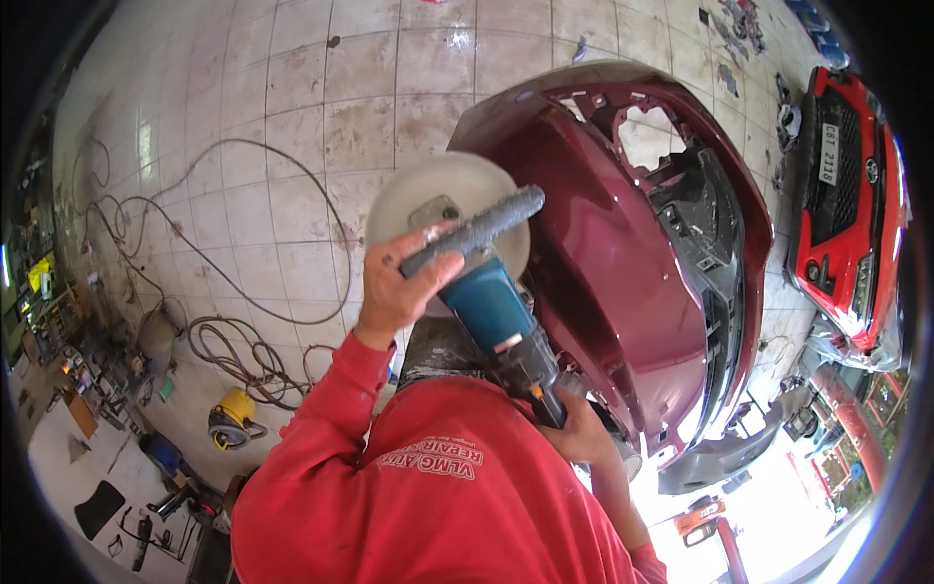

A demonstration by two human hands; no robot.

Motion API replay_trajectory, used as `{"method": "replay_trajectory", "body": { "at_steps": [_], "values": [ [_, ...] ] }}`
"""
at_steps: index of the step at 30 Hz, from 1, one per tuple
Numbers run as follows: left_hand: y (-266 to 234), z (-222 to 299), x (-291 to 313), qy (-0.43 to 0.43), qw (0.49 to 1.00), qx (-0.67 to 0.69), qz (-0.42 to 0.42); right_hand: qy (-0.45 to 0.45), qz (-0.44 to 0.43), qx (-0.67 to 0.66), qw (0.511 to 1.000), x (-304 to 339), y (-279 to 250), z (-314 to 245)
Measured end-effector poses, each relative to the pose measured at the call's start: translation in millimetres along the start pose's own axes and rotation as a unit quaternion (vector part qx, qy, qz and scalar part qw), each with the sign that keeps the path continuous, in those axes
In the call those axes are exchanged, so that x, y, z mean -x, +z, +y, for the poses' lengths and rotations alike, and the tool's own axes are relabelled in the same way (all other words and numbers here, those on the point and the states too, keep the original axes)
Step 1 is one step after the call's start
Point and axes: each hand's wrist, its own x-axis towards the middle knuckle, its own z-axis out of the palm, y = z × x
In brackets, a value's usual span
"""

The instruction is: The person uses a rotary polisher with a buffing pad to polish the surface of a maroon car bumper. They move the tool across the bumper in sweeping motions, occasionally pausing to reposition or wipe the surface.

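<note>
A teal and black power polisher (491, 304) with a broad round whitish pad (394, 200) is held tilted in front of me. My left hand (399, 282) wraps round its dark, grimy side handle (486, 226), thumb on the near side. Close to my waist, my right hand (584, 433) is closed on the polisher's black rear grip, its fingers partly hidden. Just right of the pad is a glossy dark red car bumper (613, 273), with openings and black inner trim. The pad overlaps the bumper's left edge in view; I cannot tell whether they touch.
A long cord (331, 209) loops over the tiled floor (292, 97) at left, beside a coiled hose (243, 355) and a yellow canister machine (232, 417). A red car (842, 195) stands at far right. A grey bumper piece (720, 462) lies behind the dark red one.
</note>
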Motion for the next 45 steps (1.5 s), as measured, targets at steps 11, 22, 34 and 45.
{"method": "replay_trajectory", "body": {
  "at_steps": [11,22,34,45],
  "values": [
    [-150,3,-142,0.253,0.964,-0.041,0.075,-0.087,-0.066,-0.081,0.991,-153,101,-103],
    [-91,-18,-123,0.140,0.984,0.005,-0.115,-0.090,-0.216,-0.207,0.950,-164,141,-83],
    [-52,-36,-206,0.082,0.987,0.073,-0.120,-0.038,0.020,-0.350,0.936,-166,158,-77],
    [114,102,-100,0.222,0.866,-0.149,-0.421,0.022,-0.024,-0.474,0.880,-76,147,-80]
  ]
}}
